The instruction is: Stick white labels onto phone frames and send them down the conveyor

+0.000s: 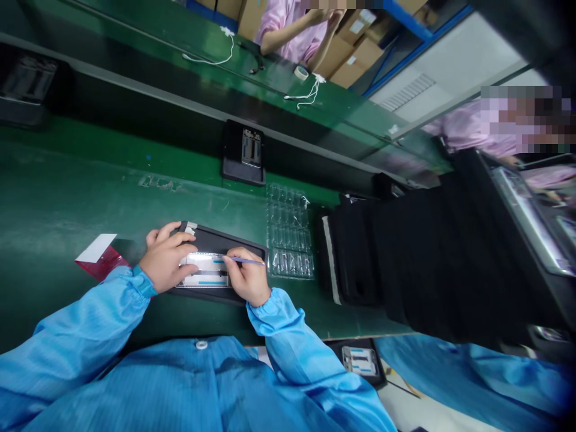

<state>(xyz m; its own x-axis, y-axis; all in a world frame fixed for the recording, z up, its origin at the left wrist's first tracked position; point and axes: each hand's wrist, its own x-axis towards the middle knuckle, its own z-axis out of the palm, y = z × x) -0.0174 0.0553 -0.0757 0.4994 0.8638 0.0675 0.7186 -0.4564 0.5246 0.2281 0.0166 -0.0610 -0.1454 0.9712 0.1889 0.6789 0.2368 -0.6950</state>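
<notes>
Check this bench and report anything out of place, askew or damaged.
Nothing stands out. The left hand steadies the white part in its black tray; the right hand holds a thin tool over it.

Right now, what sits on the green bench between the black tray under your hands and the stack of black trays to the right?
In the head view, a clear plastic blister tray lies between the black tray and the stack of black trays.
</notes>
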